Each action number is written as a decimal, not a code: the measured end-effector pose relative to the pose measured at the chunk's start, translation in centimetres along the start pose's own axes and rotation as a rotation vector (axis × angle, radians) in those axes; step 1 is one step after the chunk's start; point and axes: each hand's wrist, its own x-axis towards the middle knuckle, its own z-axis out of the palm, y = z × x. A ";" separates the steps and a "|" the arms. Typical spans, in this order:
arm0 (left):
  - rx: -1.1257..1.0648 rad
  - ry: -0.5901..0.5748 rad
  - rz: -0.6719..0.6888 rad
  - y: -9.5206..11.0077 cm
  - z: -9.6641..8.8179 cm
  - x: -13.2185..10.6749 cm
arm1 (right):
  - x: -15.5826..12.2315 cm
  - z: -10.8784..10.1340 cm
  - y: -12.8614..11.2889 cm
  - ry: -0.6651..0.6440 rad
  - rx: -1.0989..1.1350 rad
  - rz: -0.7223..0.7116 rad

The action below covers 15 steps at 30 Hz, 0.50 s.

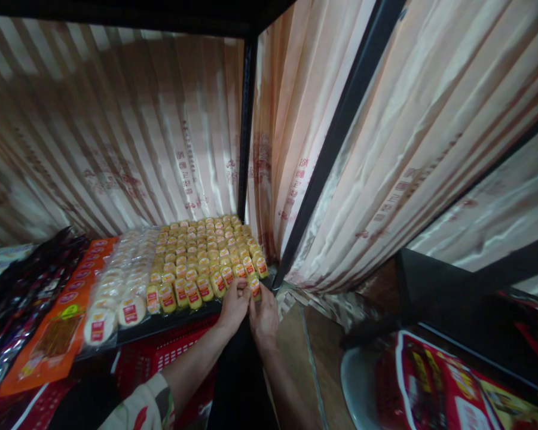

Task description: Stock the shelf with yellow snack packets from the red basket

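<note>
Both of my hands meet at the front right corner of a black shelf (pixel 161 323). Between them is a small yellow cake (pixel 254 287) in a clear wrapper with a red and white label. My left hand (pixel 235 306) has its fingers closed against the cake's left side. The fingers of my right hand (pixel 264 315) close on it from below and the right. Around them stand tight rows of the same wrapped yellow cakes (pixel 201 254), labels facing front. The hands partly cover the nearest ones.
Left of the cakes lie round white wrapped cakes (pixel 99 325), an orange snack bag (pixel 58 340) and dark shiny packets (pixel 22 298). A red basket (pixel 161 352) sits below. Black posts (pixel 336 131) and pleated curtains (pixel 161 131) enclose the shelf. Red packages (pixel 434 382) lie at lower right.
</note>
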 end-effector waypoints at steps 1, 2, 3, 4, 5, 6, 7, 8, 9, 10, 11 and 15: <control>-0.004 0.002 -0.006 0.1 -0.1 0.0 | 0.3 0.1 -0.1 0.007 -0.003 0.008; -0.010 0.004 -0.013 0.1 -0.2 0.1 | 0.5 0.2 -0.2 0.014 -0.005 0.017; -0.021 0.000 -0.021 0.2 -0.2 0.1 | 0.7 0.3 -0.3 0.020 -0.009 0.026; -0.037 -0.008 -0.032 0.3 -0.3 0.2 | 1.0 0.4 -0.3 0.026 -0.014 0.038; -0.058 -0.018 -0.044 0.4 -0.4 0.2 | 1.2 0.5 -0.4 0.029 -0.021 0.049; -0.081 -0.026 -0.059 0.5 -0.5 0.3 | 1.4 0.6 -0.4 0.028 -0.029 0.059; -0.102 -0.033 -0.074 0.6 -0.5 0.3 | 1.6 0.7 -0.5 0.026 -0.037 0.066; -0.118 -0.039 -0.088 0.7 -0.5 0.3 | 1.8 0.9 -0.5 0.023 -0.045 0.072; -0.128 -0.039 -0.098 0.7 -0.5 0.4 | 2.0 1.0 -0.5 0.023 -0.052 0.077; -0.135 -0.036 -0.108 0.7 -0.5 0.4 | 2.1 1.2 -0.4 0.021 -0.056 0.078; -0.140 -0.031 -0.117 0.7 -0.5 0.5 | 2.2 1.4 -0.4 0.019 -0.058 0.075; -0.145 -0.005 -0.120 0.0 -0.5 0.9 | 2.3 2.0 -0.3 0.038 -0.057 0.053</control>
